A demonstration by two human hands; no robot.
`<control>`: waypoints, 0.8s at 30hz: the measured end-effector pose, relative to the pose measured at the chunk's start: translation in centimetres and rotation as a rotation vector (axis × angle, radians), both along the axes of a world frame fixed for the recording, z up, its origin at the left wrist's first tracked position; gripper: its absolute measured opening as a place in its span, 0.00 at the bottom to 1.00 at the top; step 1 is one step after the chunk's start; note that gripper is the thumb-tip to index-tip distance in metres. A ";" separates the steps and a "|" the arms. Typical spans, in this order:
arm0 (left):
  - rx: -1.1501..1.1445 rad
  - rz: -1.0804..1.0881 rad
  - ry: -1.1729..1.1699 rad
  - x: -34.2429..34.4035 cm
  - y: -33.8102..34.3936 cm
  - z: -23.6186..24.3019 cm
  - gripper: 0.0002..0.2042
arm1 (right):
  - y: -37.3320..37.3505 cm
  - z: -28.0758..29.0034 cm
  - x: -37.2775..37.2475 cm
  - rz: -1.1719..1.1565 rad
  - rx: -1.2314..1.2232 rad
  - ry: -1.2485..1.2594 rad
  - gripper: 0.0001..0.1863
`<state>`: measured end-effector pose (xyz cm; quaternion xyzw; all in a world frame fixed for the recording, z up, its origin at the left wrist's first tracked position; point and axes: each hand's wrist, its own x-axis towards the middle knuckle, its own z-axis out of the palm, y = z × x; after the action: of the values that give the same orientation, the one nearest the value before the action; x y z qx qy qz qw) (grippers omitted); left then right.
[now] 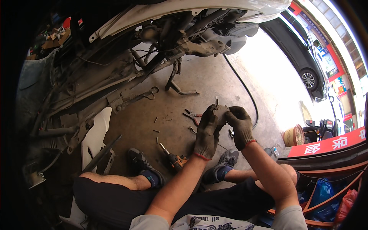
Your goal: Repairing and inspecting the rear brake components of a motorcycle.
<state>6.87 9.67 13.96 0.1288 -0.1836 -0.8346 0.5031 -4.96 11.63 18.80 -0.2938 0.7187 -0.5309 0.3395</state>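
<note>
My left hand (207, 132) and my right hand (241, 125), both in dirty grey work gloves with red cuffs, grip a small grimy metal part (220, 110) from its two sides. A narrow tip sticks up from it; the gloves hide much of the rest, so its kind is unclear. Just left of my hands, pliers with red handles (196, 121) lie on the concrete floor. A small wrench (192, 130) rests below them. Nearer my left forearm lies an orange and black power tool (176, 160) with a long socket.
Ahead and left stands a dirty vehicle frame (130, 82) with white bodywork (161, 10) above. Several bolts (156, 131) lie on the floor. A black hose (243, 84) curves down past my right hand. At right are a planter (293, 135), a red banner (329, 143) and an orange rack (333, 199).
</note>
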 end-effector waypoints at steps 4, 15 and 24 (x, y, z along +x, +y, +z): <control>-0.003 0.015 -0.025 -0.1 0.2 0.1 0.19 | -0.1 -0.2 -0.2 0.008 0.037 0.112 0.17; 0.030 0.039 -0.068 -0.3 0.2 -0.4 0.20 | 0.3 0.1 -0.1 0.161 0.096 0.589 0.18; 0.046 0.045 -0.161 -0.1 0.0 -0.1 0.25 | 0.5 1.9 1.1 0.400 0.316 1.033 0.36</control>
<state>6.74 9.68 13.82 0.2111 -0.2015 -0.8139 0.5024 -3.82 12.13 20.69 -0.5910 0.7923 -0.1301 0.0779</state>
